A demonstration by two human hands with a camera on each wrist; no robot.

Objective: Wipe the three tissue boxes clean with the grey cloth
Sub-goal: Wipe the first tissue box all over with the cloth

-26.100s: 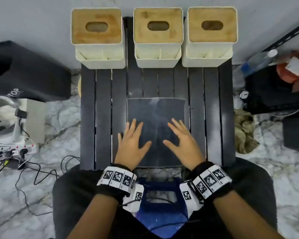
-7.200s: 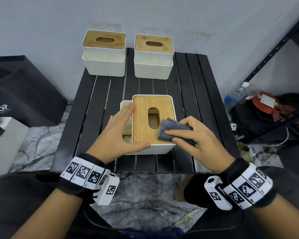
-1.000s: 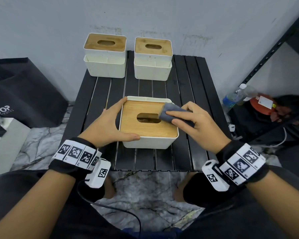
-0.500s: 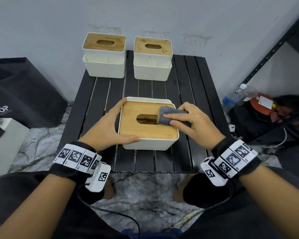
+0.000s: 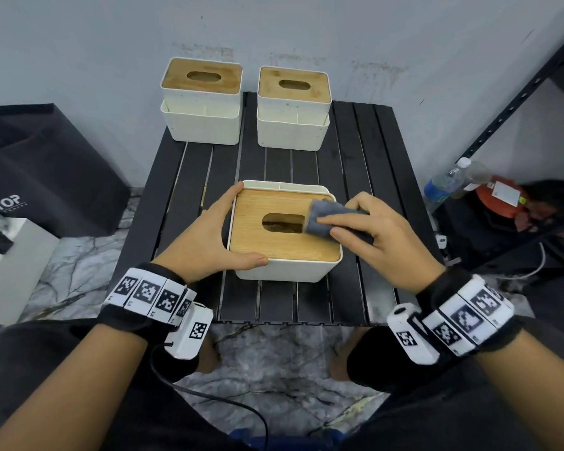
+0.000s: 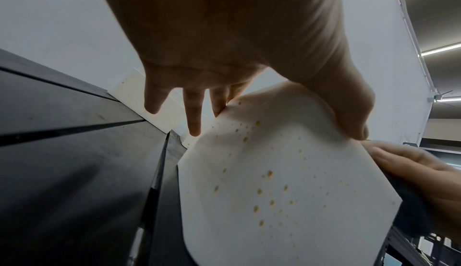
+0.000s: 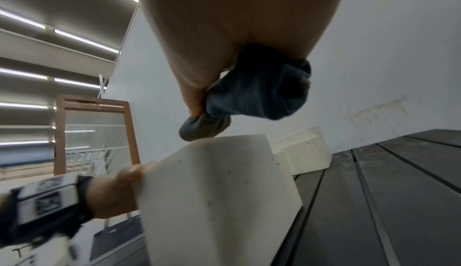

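Observation:
A white tissue box with a wooden lid stands in the middle of the black slatted table. My left hand holds its left front corner, with the thumb along the front wall and the fingers along the left side. My right hand grips the folded grey cloth and presses it on the lid just right of the slot. In the right wrist view the cloth is bunched under my fingers above the box. The box wall is speckled with brown spots. Two more boxes stand at the back.
A grey wall rises right behind the back boxes. Left of the table lie a black bag and a white device with cables. On the right are a water bottle, a red item and a black shelf frame.
My right hand has rubbed the cloth a short way across the lid beside the slot. My left hand keeps its hold on the box corner.

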